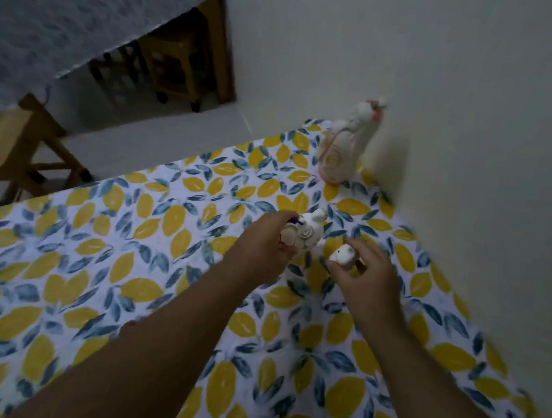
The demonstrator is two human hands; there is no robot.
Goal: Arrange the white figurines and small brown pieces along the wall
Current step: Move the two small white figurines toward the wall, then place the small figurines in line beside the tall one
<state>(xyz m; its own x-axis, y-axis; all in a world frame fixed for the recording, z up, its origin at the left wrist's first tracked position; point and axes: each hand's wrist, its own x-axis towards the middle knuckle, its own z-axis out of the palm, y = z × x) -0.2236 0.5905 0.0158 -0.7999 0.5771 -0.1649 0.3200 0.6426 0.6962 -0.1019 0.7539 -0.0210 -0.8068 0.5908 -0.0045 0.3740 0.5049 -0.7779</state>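
A tall white figurine [346, 144] with pink trim stands upright on the table's far corner, close to the wall [464, 126]. My left hand [260, 244] grips a rounded white figurine [306, 234] with swirl marks, held just above the tablecloth. To its right, my right hand [367, 279] pinches a small white figurine [343, 255] between thumb and fingers. A dark brownish bit shows under my right fingers, too blurred to identify. The two held figurines are close together, a short way from the wall.
The table wears a cloth [124, 278] printed with yellow lemons and blue leaves. Its far edge runs diagonally from left to the corner. Beyond stand a wooden chair [18, 147] and another covered table [67, 10] with wooden legs.
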